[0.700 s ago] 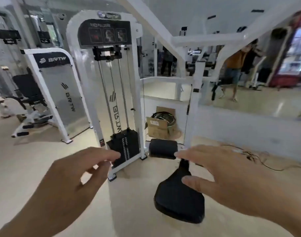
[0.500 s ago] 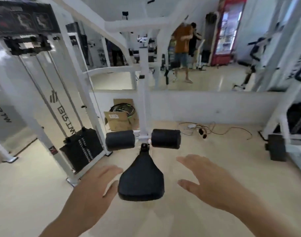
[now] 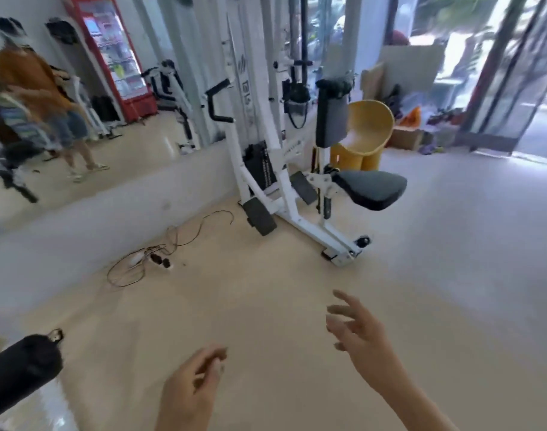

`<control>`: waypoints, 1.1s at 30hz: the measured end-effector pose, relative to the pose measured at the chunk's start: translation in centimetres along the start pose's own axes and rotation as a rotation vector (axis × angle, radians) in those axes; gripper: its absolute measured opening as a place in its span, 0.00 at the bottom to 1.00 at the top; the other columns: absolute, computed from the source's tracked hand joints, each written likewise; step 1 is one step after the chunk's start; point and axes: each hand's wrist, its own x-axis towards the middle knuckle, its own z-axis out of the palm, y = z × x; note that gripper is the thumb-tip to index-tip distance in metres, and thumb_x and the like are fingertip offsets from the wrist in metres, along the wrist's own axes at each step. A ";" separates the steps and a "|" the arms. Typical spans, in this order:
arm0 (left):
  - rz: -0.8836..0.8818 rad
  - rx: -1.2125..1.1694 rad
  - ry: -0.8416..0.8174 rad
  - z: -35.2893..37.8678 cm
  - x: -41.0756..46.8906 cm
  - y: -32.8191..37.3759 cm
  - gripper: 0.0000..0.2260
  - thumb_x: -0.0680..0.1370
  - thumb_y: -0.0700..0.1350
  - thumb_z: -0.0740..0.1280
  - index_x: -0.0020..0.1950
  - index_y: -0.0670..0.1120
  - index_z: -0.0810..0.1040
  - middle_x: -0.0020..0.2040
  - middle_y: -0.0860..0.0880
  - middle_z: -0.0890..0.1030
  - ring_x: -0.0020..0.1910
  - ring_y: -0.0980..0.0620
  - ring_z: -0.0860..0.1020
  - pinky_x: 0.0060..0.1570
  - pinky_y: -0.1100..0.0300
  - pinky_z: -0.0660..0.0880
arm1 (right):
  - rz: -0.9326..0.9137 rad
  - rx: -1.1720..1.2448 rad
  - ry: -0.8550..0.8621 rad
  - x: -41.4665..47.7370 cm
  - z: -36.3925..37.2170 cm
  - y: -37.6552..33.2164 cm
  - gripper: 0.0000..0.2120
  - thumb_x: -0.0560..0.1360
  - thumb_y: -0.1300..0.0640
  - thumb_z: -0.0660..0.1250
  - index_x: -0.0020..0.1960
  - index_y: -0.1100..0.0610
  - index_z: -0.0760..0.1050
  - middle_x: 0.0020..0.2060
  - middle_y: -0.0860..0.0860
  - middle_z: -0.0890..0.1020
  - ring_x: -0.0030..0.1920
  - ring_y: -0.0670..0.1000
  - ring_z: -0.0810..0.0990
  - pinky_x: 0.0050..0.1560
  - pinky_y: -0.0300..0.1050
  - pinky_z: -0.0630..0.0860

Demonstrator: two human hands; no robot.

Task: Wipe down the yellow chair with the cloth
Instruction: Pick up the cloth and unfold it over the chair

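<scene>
Pale gym floor (image 3: 266, 290); at one o'clock the yellow chair (image 3: 371, 126), a rounded tub shape, sits partly behind a white machine (image 3: 311, 228). The hands hold nothing: left hand (image 3: 191, 390) loosely curled, right hand (image 3: 362, 337) spread.

This is a gym. A white weight machine (image 3: 238, 157) stands in the middle, with a black weight stack (image 3: 259, 169) inside its frame. It has a padded seat (image 3: 371, 188) and back pad (image 3: 329, 119) on its right side, and foot plates (image 3: 259, 216) at its base. Left of the machine, a wall mirror (image 3: 141, 150) shows more exercise frames and a red drinks fridge (image 3: 110, 57). Right of it stand tall glass doors (image 3: 508, 73).
</scene>
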 end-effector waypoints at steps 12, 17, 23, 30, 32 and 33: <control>0.212 -0.019 -0.297 23.1 22.3 12.0 0.26 0.73 0.29 0.67 0.39 0.63 0.82 0.34 0.57 0.83 0.31 0.59 0.80 0.34 0.68 0.75 | 0.338 0.605 0.412 15.7 -19.4 3.4 0.22 0.65 0.44 0.77 0.55 0.52 0.78 0.55 0.60 0.82 0.52 0.59 0.81 0.45 0.52 0.77; 0.244 0.034 -0.326 30.1 33.3 16.5 0.22 0.74 0.32 0.66 0.41 0.61 0.82 0.34 0.57 0.83 0.33 0.59 0.80 0.37 0.68 0.76 | 0.351 0.877 0.359 28.4 -24.9 1.8 0.56 0.32 0.41 0.83 0.60 0.56 0.78 0.53 0.60 0.84 0.51 0.57 0.83 0.47 0.52 0.77; 0.371 0.182 -0.354 36.7 45.6 25.9 0.16 0.77 0.38 0.64 0.49 0.61 0.77 0.48 0.62 0.79 0.49 0.69 0.74 0.44 0.73 0.73 | 0.231 0.844 0.164 44.4 -29.5 -6.5 0.31 0.66 0.38 0.72 0.65 0.49 0.74 0.61 0.56 0.80 0.63 0.56 0.76 0.58 0.61 0.75; 0.408 0.352 -0.323 45.5 57.7 33.9 0.12 0.79 0.44 0.61 0.58 0.56 0.77 0.55 0.59 0.78 0.52 0.61 0.76 0.52 0.66 0.73 | 0.019 0.428 0.042 61.9 -35.1 -14.7 0.18 0.78 0.49 0.64 0.68 0.47 0.69 0.63 0.52 0.74 0.60 0.53 0.77 0.56 0.51 0.79; 0.432 0.426 -0.244 48.5 61.5 35.6 0.14 0.79 0.44 0.61 0.62 0.53 0.76 0.59 0.57 0.77 0.57 0.60 0.73 0.56 0.68 0.69 | -0.072 0.264 -0.003 66.7 -36.9 -15.5 0.17 0.79 0.49 0.64 0.66 0.44 0.68 0.64 0.49 0.74 0.59 0.49 0.76 0.57 0.49 0.78; 0.447 0.470 -0.185 50.1 63.5 36.4 0.15 0.79 0.44 0.61 0.64 0.53 0.75 0.61 0.56 0.76 0.59 0.59 0.71 0.57 0.67 0.67 | -0.125 0.169 -0.022 69.2 -37.8 -15.6 0.16 0.79 0.49 0.64 0.65 0.43 0.67 0.64 0.46 0.74 0.61 0.47 0.75 0.60 0.50 0.77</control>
